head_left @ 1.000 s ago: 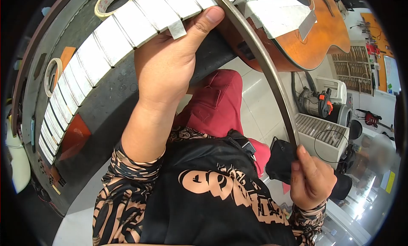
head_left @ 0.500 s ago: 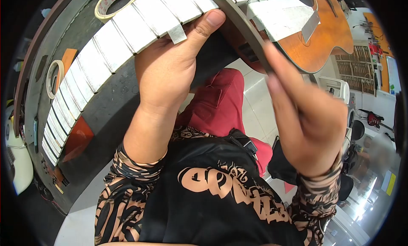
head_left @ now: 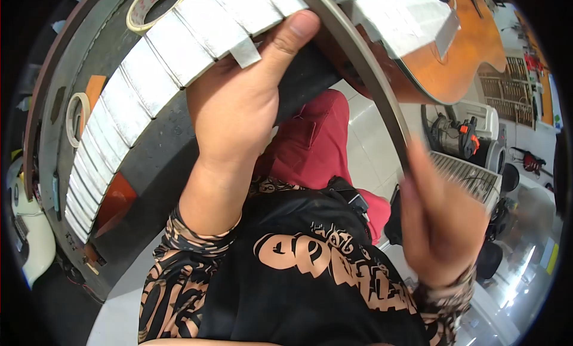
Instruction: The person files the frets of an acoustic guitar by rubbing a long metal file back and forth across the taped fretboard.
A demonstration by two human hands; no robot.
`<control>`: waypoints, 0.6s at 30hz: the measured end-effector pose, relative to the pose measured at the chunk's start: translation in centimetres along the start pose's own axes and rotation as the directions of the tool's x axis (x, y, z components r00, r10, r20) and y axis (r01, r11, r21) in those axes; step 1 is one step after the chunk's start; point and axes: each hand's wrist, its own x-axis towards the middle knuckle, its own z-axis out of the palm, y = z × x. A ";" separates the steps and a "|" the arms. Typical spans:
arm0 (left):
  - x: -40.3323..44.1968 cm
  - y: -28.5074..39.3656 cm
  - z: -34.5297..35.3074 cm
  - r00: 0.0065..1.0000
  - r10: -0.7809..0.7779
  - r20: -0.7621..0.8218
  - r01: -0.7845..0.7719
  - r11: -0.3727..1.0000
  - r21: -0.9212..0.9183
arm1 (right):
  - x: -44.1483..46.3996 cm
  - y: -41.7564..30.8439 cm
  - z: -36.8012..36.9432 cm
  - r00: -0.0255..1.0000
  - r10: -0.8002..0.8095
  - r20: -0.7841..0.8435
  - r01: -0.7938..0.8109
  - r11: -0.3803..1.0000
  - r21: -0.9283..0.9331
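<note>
A guitar neck point(head_left: 140, 83), its fretboard covered in white masking tape between the frets, curves across the upper left. My left hand point(head_left: 242, 101) is wrapped round the neck from below, thumb at its near edge beside a loose tape flap point(head_left: 245, 51). My right hand point(head_left: 444, 217), blurred by motion, grips the lower end of a long, narrow metal strip point(head_left: 382, 86). The strip's upper part crosses the neck at the top, just beyond my left thumb. The orange guitar body point(head_left: 444, 71) has white covering point(head_left: 400, 23) near the neck.
Tape rolls point(head_left: 136, 14) point(head_left: 77, 120) lie on the dark bench point(head_left: 161, 149), with a red-brown wedge point(head_left: 117, 200) under the neck. A vacuum cleaner point(head_left: 456, 134) and a slotted box point(head_left: 468, 176) stand on the right. A pale guitar point(head_left: 36, 238) is at the far left.
My right hand first moved up with the strip toward the neck, then came back down and to the right. My left hand has stayed round the neck. The view has shifted slightly.
</note>
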 end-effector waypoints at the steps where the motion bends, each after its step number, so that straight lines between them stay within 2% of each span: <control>1: 0.0 0.2 0.3 1.000 -0.020 -0.010 0.020 1.000 0.023 | 3.2 -0.6 0.6 0.999 -0.037 -0.034 0.036 0.999 -0.031; 2: 0.1 0.3 0.5 1.000 -0.012 0.010 0.012 0.999 0.048 | 6.4 -1.2 1.1 0.995 -0.074 -0.069 0.070 0.996 -0.063; 4: 0.3 0.5 0.9 1.000 -0.017 0.014 0.017 0.998 0.058 | 8.3 -1.4 1.2 0.980 -0.120 -0.159 0.120 0.993 -0.011; 6: -0.4 1.5 0.6 0.985 -0.013 0.174 -0.018 0.984 0.177 | 7.9 -1.2 0.6 0.982 -0.030 -0.185 0.047 0.995 0.089; 8: 0.2 0.4 0.4 0.988 -0.029 0.155 0.011 0.993 0.119 | 7.1 -0.7 -0.2 0.982 0.053 -0.180 -0.022 0.986 0.168; 9: 0.1 0.7 0.9 0.986 0.029 0.164 -0.041 0.997 0.065 | 6.6 -0.4 -0.6 0.981 0.090 -0.173 -0.055 0.978 0.199; 12: 0.3 0.6 1.1 0.989 0.080 0.126 -0.095 0.989 0.115 | 2.2 1.5 -2.8 0.976 0.187 -0.109 -0.163 0.967 0.195; 15: 0.3 0.5 0.9 0.988 0.080 0.133 -0.093 0.991 0.096 | -4.4 4.0 -1.9 0.898 0.397 -0.189 -0.278 0.845 0.457; 16: 0.2 0.4 0.9 0.987 0.083 0.137 -0.094 0.992 0.079 | -6.5 4.6 -1.5 0.867 0.446 -0.221 -0.281 0.805 0.523; 18: 0.2 0.4 0.9 0.983 0.084 0.163 -0.095 0.994 0.058 | -10.2 6.0 -0.3 0.881 0.406 -0.244 -0.200 0.786 0.584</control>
